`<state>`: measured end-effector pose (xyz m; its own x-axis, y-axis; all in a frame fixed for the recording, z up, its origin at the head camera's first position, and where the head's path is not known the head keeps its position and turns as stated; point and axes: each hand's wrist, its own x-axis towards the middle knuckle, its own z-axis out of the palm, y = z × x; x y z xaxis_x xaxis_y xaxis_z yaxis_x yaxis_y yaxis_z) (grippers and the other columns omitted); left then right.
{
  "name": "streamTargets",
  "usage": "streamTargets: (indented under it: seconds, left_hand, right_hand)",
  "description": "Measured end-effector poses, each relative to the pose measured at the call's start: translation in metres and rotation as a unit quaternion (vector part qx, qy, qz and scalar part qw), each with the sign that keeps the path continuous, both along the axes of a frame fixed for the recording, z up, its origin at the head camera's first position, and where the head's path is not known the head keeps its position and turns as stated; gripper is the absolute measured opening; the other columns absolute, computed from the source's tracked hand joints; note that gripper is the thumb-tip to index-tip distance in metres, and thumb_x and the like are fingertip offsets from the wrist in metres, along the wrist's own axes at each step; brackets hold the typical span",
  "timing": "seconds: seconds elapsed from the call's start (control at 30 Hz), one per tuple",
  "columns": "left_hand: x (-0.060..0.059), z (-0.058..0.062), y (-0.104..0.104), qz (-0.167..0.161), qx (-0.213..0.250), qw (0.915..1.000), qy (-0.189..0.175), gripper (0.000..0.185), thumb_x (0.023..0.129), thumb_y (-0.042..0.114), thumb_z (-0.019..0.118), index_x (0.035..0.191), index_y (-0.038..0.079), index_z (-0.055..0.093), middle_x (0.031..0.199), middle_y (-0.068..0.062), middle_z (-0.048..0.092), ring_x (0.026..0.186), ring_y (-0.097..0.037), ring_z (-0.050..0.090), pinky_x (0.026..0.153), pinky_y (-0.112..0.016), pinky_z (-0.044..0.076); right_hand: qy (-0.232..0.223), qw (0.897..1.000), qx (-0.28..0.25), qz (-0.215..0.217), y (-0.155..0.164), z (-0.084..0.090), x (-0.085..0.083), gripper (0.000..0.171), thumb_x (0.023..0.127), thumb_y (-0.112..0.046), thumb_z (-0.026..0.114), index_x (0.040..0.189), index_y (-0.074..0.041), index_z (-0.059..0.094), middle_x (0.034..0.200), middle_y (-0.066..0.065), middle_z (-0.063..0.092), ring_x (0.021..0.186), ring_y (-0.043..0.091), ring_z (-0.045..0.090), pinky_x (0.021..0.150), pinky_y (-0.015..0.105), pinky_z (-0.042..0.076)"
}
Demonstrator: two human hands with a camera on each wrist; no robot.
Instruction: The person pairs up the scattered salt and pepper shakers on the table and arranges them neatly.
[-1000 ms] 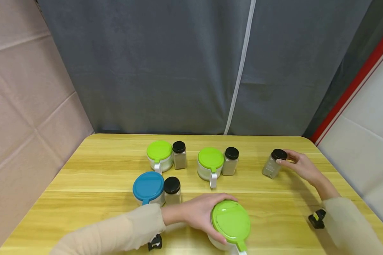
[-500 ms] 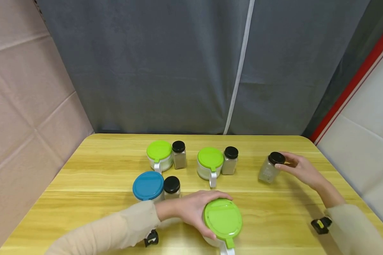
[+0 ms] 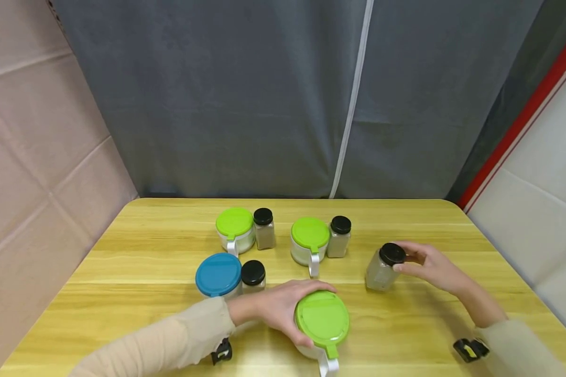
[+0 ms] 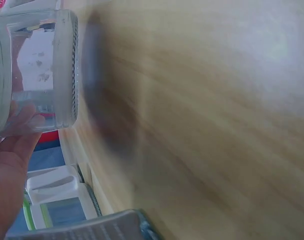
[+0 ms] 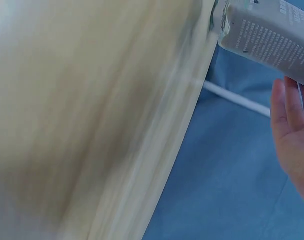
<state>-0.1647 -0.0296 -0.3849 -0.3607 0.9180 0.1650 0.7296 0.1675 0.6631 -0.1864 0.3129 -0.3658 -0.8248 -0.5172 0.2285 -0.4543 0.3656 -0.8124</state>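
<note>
Head view: left hand (image 3: 278, 309) wraps the side of a clear round plastic canister with lime-green lid (image 3: 322, 320), at the near edge of the yellow wooden counter (image 3: 122, 262). Right of that canister, right hand (image 3: 429, 267) pinches the black cap of a small clear spice jar (image 3: 382, 268), jar tilted.

Left wrist view: canister wall (image 4: 39, 70) against the fingers; looks stiff, light, smooth, likely slippery; best held round the body.

Right wrist view: blurred; jar (image 5: 272, 37) beside the palm (image 5: 292, 130), hold not shown here.
</note>
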Motion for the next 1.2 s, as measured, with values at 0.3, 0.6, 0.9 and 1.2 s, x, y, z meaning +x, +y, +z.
streamTargets:
  seconds: [0.3,0.6,0.9,1.2]
  left_hand:
    - [-0.002,-0.004,-0.004,0.033,-0.017,0.9992,0.015,0.087,0.064,0.035,0.075,0.134,0.014,0.029,0.125,0.003,0.041,0.111,-0.006,0.039,0.092,-0.029,0.032]
    - [-0.003,-0.009,-0.004,0.043,0.006,0.9990,0.001,0.087,0.064,0.034,0.075,0.135,0.016,0.027,0.124,0.003,0.041,0.110,-0.007,0.040,0.091,-0.029,0.033]
    - [-0.001,-0.014,-0.007,0.061,0.030,0.9963,-0.053,0.094,0.067,0.032,0.074,0.139,0.018,0.016,0.128,0.003,0.039,0.113,-0.010,0.039,0.094,-0.032,0.031]
    - [0.009,-0.021,-0.009,0.140,0.103,0.9743,-0.142,0.090,0.066,0.021,0.078,0.134,0.006,0.021,0.132,-0.007,0.036,0.119,-0.013,0.035,0.098,-0.031,0.026]
  right_hand:
    - [0.004,0.999,0.000,0.043,-0.019,-0.005,0.011,0.041,0.080,0.003,0.061,0.118,0.008,0.048,0.112,0.000,0.056,0.096,0.011,0.054,0.078,0.022,0.043]
    - [0.011,0.998,-0.015,0.064,-0.028,-0.011,0.013,0.040,0.079,0.005,0.060,0.118,0.008,0.049,0.112,0.001,0.057,0.097,0.011,0.053,0.079,0.023,0.043]
    - [0.007,0.996,-0.023,0.087,-0.034,-0.017,0.014,0.041,0.079,0.005,0.061,0.118,0.009,0.048,0.113,0.002,0.056,0.096,0.011,0.053,0.071,0.027,0.047]
    - [0.005,0.994,-0.040,0.105,-0.041,-0.021,0.016,0.043,0.079,0.006,0.060,0.120,0.004,0.049,0.113,0.006,0.056,0.096,0.014,0.053,0.071,0.029,0.047]
